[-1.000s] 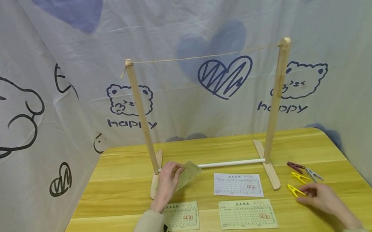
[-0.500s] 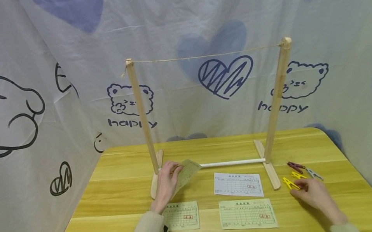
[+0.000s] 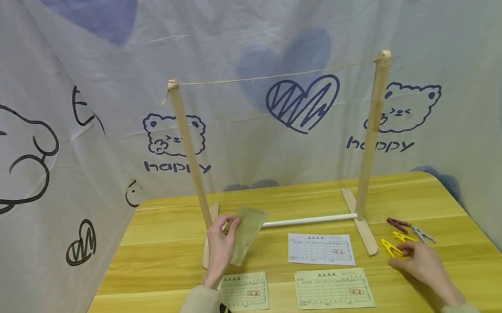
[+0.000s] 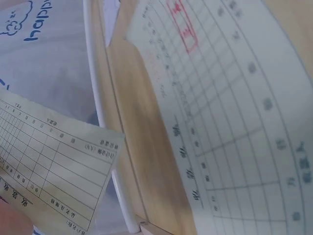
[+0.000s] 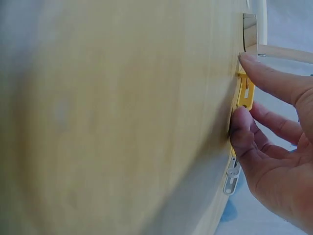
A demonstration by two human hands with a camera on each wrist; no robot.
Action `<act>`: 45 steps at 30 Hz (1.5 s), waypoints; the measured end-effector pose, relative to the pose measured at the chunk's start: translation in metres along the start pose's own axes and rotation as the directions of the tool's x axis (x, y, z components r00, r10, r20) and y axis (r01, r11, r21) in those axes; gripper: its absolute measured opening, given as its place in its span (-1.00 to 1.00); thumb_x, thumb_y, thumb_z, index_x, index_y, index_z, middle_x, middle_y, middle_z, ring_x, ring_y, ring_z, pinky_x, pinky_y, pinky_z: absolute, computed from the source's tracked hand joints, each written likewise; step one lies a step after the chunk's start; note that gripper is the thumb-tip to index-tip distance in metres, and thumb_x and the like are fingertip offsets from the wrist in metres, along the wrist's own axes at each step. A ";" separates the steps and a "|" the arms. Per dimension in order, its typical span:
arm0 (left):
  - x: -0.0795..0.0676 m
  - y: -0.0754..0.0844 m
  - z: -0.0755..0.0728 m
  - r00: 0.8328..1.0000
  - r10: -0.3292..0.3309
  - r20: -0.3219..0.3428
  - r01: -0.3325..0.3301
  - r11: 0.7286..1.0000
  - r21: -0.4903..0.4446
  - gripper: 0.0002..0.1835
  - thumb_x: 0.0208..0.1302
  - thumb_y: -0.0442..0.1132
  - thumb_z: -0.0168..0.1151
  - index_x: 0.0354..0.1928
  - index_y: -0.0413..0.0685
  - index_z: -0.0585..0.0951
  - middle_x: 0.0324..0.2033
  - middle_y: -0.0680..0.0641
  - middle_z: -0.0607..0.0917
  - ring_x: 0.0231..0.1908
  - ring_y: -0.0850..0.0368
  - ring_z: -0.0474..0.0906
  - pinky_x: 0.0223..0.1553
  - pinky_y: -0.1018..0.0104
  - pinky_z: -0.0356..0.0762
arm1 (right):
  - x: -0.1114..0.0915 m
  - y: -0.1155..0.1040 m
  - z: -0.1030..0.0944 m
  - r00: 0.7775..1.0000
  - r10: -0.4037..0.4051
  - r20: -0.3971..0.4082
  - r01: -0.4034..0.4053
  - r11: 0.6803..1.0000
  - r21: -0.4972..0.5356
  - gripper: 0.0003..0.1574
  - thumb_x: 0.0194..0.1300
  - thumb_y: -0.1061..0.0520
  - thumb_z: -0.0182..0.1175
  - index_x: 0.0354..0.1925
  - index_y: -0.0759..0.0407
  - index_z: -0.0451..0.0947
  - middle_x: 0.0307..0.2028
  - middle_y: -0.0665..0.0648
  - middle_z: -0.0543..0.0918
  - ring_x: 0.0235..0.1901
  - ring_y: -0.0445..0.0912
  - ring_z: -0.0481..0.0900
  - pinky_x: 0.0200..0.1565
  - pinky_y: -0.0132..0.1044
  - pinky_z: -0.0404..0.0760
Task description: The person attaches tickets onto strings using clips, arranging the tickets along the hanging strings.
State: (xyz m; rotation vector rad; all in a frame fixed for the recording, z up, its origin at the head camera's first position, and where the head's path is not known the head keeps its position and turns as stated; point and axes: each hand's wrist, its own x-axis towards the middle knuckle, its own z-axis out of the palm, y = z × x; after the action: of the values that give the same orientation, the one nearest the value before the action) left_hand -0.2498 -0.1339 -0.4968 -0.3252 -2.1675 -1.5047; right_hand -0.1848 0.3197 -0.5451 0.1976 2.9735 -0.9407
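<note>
Above the table's left side, my left hand (image 3: 220,242) pinches a pale green printed paper slip (image 3: 249,233) by its upper edge. The slip (image 4: 54,161) hangs tilted in the left wrist view, a fingertip at its corner. On the right, my right hand (image 3: 421,262) holds a yellow clothespin (image 3: 390,248) low at the table, its handle end between thumb and fingers in the right wrist view. Beside it lie another yellow clothespin (image 3: 403,236), a dark red one (image 3: 398,225) and a grey one (image 3: 422,234).
A wooden frame with two posts (image 3: 373,135) carries a string (image 3: 276,75) across its top and a white rod (image 3: 312,220) below. On the table lie a white slip (image 3: 320,249) and two green slips (image 3: 334,289), one partly behind my left arm.
My left hand has raised the slip slightly, turning it more upright. The right hand shifted left and away with the yellow clothespin, then stayed nearly still.
</note>
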 end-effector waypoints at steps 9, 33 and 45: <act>0.002 0.012 0.002 0.987 -0.151 -0.048 0.148 0.987 -0.063 -0.85 0.35 -0.33 0.29 -0.15 -0.29 0.71 -0.16 -0.26 0.78 -0.07 -0.12 0.70 0.00 0.42 0.61 | 0.004 -0.005 -0.001 1.000 0.007 -0.020 -0.008 1.000 -0.022 -0.43 0.09 0.08 0.49 -0.08 0.50 0.62 -0.30 0.29 0.71 -0.30 0.05 0.64 -0.28 -0.14 0.59; 0.003 0.028 0.003 0.949 -0.313 -0.045 0.289 0.917 -0.276 -0.72 0.41 -0.24 0.26 -0.09 -0.41 0.66 -0.20 -0.31 0.74 -0.35 0.35 0.54 -0.30 0.53 0.50 | -0.003 -0.013 0.000 0.997 -0.009 -0.081 0.015 0.996 0.085 -0.43 0.38 0.10 0.22 0.10 0.61 0.48 -0.09 0.55 0.66 -0.09 0.33 0.66 -0.03 0.07 0.65; 0.008 0.038 0.002 0.914 -0.403 -0.051 0.358 0.858 -0.369 -0.66 0.41 -0.17 0.28 -0.08 -0.40 0.65 -0.31 0.09 0.73 -0.30 0.34 0.60 -0.21 0.54 0.57 | -0.006 -0.029 0.007 0.981 0.155 -0.117 -0.063 0.826 0.560 -0.43 0.52 0.12 0.10 0.26 0.54 0.37 -0.29 0.01 0.65 -0.50 -0.39 0.55 -0.42 -0.49 0.59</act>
State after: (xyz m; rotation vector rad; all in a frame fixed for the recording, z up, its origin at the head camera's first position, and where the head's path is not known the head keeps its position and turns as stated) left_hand -0.2397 -0.1189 -0.4626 0.0991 -1.9282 -2.0826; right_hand -0.1827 0.2917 -0.5344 0.4631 2.6820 -1.8277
